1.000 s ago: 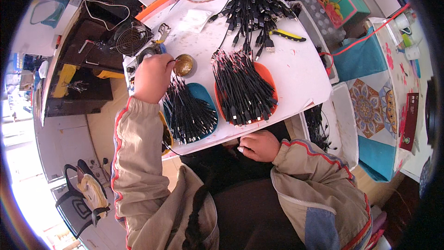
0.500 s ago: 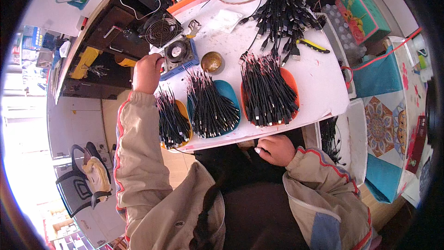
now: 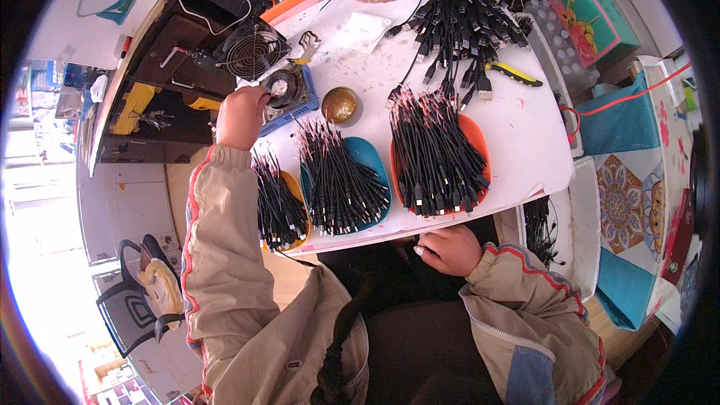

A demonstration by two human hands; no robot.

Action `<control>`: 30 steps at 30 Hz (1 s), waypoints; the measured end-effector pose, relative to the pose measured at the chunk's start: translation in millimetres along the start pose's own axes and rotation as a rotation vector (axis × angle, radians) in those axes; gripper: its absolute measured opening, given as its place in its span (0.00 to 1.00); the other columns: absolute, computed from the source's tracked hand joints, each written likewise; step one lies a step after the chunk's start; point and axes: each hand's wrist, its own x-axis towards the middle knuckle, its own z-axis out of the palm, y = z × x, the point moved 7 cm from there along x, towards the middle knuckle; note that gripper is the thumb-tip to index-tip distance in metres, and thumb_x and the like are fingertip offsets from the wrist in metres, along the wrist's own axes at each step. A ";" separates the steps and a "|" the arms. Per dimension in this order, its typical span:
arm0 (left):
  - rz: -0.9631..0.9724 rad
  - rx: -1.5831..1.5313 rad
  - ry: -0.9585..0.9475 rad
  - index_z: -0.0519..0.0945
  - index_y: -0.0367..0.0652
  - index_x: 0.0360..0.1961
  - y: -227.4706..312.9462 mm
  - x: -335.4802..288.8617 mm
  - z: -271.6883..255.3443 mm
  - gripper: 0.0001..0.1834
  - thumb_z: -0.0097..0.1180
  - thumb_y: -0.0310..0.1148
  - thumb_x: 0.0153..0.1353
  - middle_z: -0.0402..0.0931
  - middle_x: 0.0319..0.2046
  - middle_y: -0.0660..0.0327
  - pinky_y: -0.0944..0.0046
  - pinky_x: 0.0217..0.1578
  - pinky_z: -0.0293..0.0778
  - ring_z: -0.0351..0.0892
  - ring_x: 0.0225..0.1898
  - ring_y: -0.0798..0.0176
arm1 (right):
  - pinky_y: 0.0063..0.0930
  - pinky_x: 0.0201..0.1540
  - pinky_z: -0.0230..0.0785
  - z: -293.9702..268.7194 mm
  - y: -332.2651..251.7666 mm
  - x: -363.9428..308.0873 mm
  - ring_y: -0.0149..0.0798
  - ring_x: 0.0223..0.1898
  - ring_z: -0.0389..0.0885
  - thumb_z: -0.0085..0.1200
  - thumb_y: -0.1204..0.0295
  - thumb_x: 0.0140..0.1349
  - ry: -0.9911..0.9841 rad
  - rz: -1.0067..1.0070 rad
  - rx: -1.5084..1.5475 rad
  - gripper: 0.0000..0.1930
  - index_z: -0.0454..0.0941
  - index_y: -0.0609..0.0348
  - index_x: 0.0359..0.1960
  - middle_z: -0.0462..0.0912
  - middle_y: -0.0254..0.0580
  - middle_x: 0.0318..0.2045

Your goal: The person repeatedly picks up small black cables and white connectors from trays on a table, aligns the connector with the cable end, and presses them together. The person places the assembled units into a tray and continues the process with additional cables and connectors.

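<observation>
Left hand (image 3: 241, 118): fingers bent at the blue device (image 3: 294, 92), table (image 3: 517, 142) left edge; grip contents hidden. Black cables (image 3: 279, 208): near-left corner, largely covering the yellow tray (image 3: 295, 182). Right hand (image 3: 452, 250): loosely curled beside near edge; contents indeterminable.

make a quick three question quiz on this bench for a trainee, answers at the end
1. True or false: the right hand is inside the round metal bowl.

2. What colour is the rightmost tray on the table?
A) yellow
B) blue
C) orange

3. Fill the gap: the ____ hand is the one closer to the blue-sided device.

Key:
1. False; it is by the table's near edge.
2. C
3. Left hand
</observation>
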 end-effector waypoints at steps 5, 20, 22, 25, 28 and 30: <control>0.029 0.047 -0.029 0.80 0.37 0.32 0.8 6.2 1.3 0.06 0.57 0.29 0.55 0.78 0.30 0.47 0.50 0.36 0.73 0.77 0.35 0.43 | 0.42 0.35 0.70 -2.0 -0.7 1.1 0.48 0.32 0.78 0.55 0.64 0.58 -0.003 0.017 0.002 0.09 0.75 0.55 0.29 0.75 0.43 0.29; 0.047 0.244 -0.127 0.79 0.38 0.26 3.1 19.9 9.2 0.08 0.56 0.32 0.54 0.78 0.27 0.48 0.47 0.35 0.74 0.78 0.33 0.42 | 0.41 0.37 0.72 -2.1 0.8 -5.3 0.49 0.32 0.78 0.54 0.65 0.59 0.002 0.039 0.023 0.09 0.75 0.57 0.30 0.77 0.44 0.30; 0.010 0.201 -0.101 0.80 0.38 0.27 1.5 16.6 4.2 0.08 0.57 0.33 0.54 0.79 0.27 0.48 0.48 0.35 0.75 0.79 0.33 0.42 | 0.40 0.35 0.71 -4.1 -0.1 -5.7 0.49 0.31 0.78 0.54 0.66 0.58 0.029 0.029 0.033 0.08 0.75 0.58 0.29 0.77 0.43 0.29; -0.072 0.058 -0.018 0.81 0.37 0.29 5.2 4.1 -18.8 0.09 0.58 0.33 0.54 0.78 0.24 0.47 0.53 0.32 0.76 0.81 0.29 0.47 | 0.39 0.34 0.70 -5.7 -2.7 -6.8 0.48 0.31 0.77 0.54 0.69 0.57 0.019 0.034 0.046 0.07 0.74 0.59 0.28 0.76 0.43 0.29; -0.149 -0.467 0.114 0.82 0.34 0.31 27.6 -41.7 -56.0 0.08 0.58 0.30 0.55 0.78 0.20 0.54 0.63 0.29 0.74 0.80 0.25 0.60 | 0.39 0.35 0.70 -7.4 -12.8 -7.7 0.49 0.32 0.77 0.53 0.69 0.58 -0.004 0.061 0.004 0.07 0.74 0.60 0.29 0.76 0.44 0.30; -0.143 -0.830 0.149 0.82 0.31 0.33 60.2 -78.9 -72.6 0.08 0.58 0.28 0.58 0.77 0.19 0.62 0.73 0.25 0.68 0.74 0.23 0.72 | 0.44 0.36 0.69 0.2 -27.3 -7.4 0.51 0.34 0.76 0.51 0.65 0.61 -0.122 0.092 0.062 0.10 0.74 0.59 0.30 0.75 0.46 0.30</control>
